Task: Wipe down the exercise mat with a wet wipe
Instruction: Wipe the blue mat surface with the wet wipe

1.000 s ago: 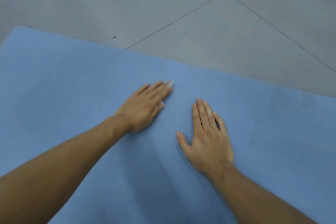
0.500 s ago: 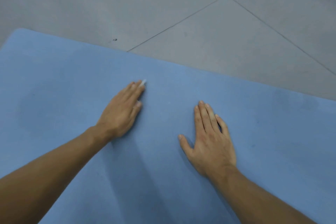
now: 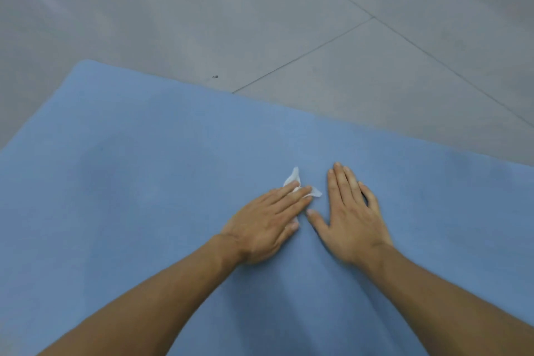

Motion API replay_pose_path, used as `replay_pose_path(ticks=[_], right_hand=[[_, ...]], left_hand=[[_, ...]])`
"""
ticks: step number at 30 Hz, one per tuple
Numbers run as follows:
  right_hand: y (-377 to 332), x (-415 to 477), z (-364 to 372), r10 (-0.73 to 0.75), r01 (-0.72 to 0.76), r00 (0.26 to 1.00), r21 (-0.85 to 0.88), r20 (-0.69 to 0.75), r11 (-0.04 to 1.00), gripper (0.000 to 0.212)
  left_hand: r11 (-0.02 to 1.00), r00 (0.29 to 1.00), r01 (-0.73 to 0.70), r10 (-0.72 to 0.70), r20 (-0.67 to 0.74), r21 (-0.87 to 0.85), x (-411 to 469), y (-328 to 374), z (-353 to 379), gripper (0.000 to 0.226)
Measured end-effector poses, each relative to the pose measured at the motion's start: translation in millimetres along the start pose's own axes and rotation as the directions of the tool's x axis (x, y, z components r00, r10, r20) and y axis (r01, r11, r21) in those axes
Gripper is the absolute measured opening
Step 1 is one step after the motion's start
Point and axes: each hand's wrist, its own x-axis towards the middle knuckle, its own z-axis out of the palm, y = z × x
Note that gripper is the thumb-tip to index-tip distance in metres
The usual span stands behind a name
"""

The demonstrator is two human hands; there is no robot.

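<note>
A blue mat (image 3: 130, 211) is seen spread flat on a grey tiled floor (image 3: 173, 23). Its rounded far left corner sits in the upper left of the view, and its far edge runs down toward the right. A faintly darker patch is noted on the mat near the left edge; whether it is wet cannot be told. Just beyond the far edge, 2 dark specks (image 3: 215, 76) are noted on the floor.

2 bare forearms are brought in from the near side. The left hand (image 3: 265, 220) is laid palm down on the mat, about midway along its visible width and short of the far edge. Its fingers are straight and pressed together, with the thumb tucked alongside. A small white wipe (image 3: 294, 178) is held flat against the mat under the left fingertips (image 3: 284, 192); it is pressed, not pinched. 2 crumpled corners of the wipe are left sticking out, 1 toward the far edge and 1 to the right. The rest is hidden under the fingers.

The right hand (image 3: 352, 217) is planted palm down just beside the left. Its fingers are straight and close together, and the thumb is spread out to the left, its tip near the left thumb but apart from it. The wipe is not touched by the right hand.

Another darker patch is seen on the mat toward the far right. Tile joints are seen meeting on the floor at the upper right.
</note>
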Motion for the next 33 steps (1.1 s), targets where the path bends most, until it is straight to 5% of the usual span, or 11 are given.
replay_pose_path(ticks=[5,12,26,33], right_hand=[[-2,2,-1,0.005,-0.006,0.997,0.003,0.077,1.0,0.089],[-1,-31,-3,-0.095,0.093,0.987,0.022,0.128,0.995,0.083],[0,-75,12,-0.193,0.192,0.981,0.061,0.015,0.98,0.075],[5,-85,11,-0.224,0.223,0.975,0.083,0.0,0.971,0.072]], left_hand=[[0.969,0.963,0.245,-0.247,-0.104,-0.034,-47,-32,-8,0.056],[0.721,0.712,0.689,-0.692,-0.115,-0.073,-122,-57,-7,0.059],[0.927,0.926,0.341,-0.36,-0.116,-0.156,-54,140,42,0.058],[0.935,0.936,0.352,-0.351,-0.018,0.046,-71,116,29,0.058]])
